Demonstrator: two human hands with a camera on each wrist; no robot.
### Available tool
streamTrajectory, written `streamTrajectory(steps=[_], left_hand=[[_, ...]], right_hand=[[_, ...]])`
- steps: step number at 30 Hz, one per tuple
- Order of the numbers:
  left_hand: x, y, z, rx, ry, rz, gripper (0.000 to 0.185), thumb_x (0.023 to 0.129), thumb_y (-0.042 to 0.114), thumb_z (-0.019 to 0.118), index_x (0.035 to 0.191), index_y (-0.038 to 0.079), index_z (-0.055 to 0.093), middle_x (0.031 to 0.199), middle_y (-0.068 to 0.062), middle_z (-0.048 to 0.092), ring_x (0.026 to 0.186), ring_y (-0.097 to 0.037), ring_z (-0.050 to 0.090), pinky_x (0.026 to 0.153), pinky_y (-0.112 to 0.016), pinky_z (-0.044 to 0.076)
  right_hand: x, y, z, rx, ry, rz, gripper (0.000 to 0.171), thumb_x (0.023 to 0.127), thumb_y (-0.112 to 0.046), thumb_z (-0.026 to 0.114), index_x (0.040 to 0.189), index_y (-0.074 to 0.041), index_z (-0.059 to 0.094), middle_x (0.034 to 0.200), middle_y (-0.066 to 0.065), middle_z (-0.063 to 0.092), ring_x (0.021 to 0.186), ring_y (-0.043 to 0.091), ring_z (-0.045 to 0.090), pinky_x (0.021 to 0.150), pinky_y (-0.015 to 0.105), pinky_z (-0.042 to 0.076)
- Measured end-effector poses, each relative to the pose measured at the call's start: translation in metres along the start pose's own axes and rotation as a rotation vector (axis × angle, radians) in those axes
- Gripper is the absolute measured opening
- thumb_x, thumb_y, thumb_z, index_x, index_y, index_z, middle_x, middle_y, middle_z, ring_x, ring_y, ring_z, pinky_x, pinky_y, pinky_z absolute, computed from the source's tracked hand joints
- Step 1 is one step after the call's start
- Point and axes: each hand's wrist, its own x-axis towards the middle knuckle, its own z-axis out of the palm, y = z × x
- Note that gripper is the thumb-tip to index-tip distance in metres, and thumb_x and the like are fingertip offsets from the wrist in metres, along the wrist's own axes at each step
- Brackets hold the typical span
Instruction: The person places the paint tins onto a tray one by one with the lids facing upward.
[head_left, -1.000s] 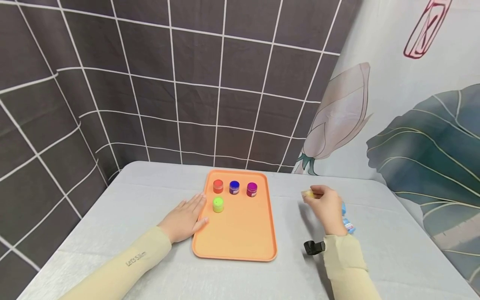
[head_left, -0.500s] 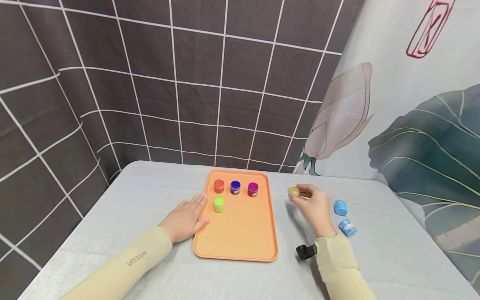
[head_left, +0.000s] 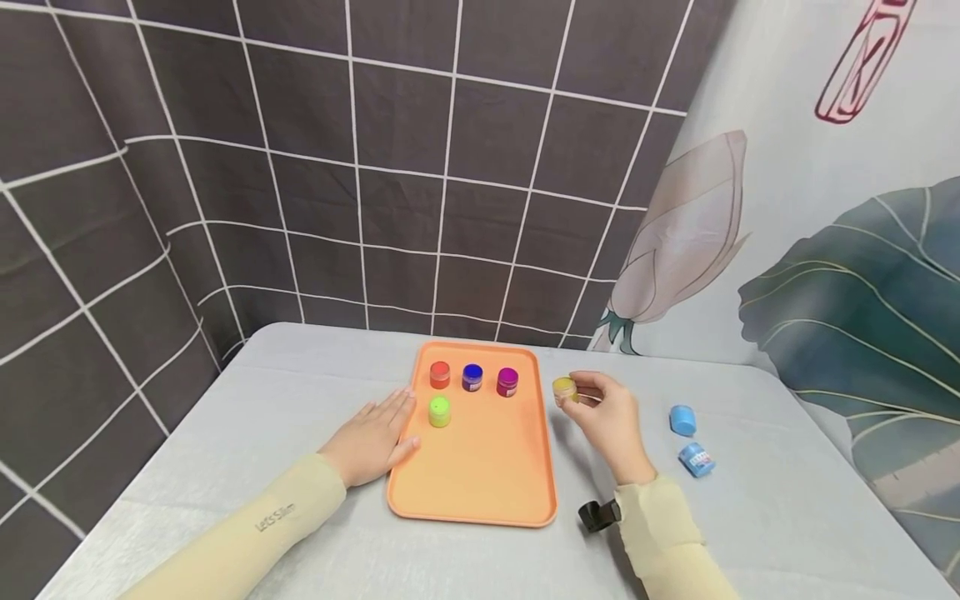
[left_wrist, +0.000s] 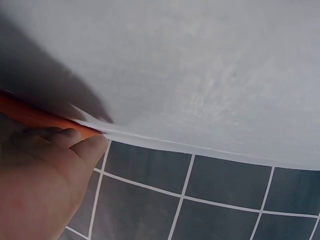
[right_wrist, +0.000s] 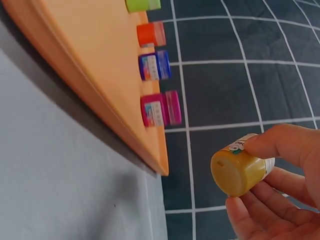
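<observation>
- While the left hand [head_left: 371,440] lies at the left rim of the orange tray [head_left: 480,479], its four fingers straight and close together and the thumb set apart at that same rim, the right hand [head_left: 611,421] is just beyond the tray's right rim in the head view, pinching a yellow jar [head_left: 566,390] between thumb and fingers.
- Also in the head view, the red jar [head_left: 440,375], dark blue jar [head_left: 472,377] and purple jar [head_left: 507,382] stand in a row near the tray's far edge; the green jar [head_left: 439,412] stands in the tray's left half, on the near side of the red one. Two light blue jars, one farther [head_left: 682,420] and one nearer [head_left: 697,459], are on the table [head_left: 337,550], well to the right of the tray. A black device [head_left: 598,517] at the right wrist is nearer the tray than the pale sleeve [head_left: 667,533] is.
- From the left wrist, the hand shows against the tray's orange edge; how the farther fingers lie cannot be told there.
- From the right wrist, the yellow jar is seen off the table and apart from the tray, one round end toward the camera, the thumb and fingertips pressing its sides.
</observation>
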Motion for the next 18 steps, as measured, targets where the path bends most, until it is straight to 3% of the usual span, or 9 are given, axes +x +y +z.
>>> streamTrajectory(steps=[11, 18], left_hand=[[0.001, -0.001, 0.003, 0.013, -0.004, 0.001, 0.071, 0.106, 0.043, 0.046, 0.155, -0.007, 0.031, 0.162, -0.022, 0.03, 0.151, -0.037, 0.027, 0.12, -0.057, 0.026], [0.001, 0.0, 0.002, 0.012, -0.001, 0.004, 0.07, 0.106, 0.041, 0.046, 0.154, -0.008, 0.032, 0.162, -0.023, 0.03, 0.15, -0.038, 0.027, 0.119, -0.057, 0.027]], right_hand=[[-0.005, -0.012, 0.021, 0.098, -0.063, -0.037, 0.036, 0.08, 0.004, 0.079, 0.115, 0.008, 0.07, 0.113, 0.022, 0.071, 0.103, 0.034, 0.072, 0.087, 0.034, 0.059], [-0.006, -0.021, 0.033, 0.165, -0.096, 0.0, 0.036, 0.078, 0.004, 0.082, 0.113, 0.005, 0.071, 0.111, 0.018, 0.072, 0.1, 0.03, 0.072, 0.084, 0.029, 0.059]])
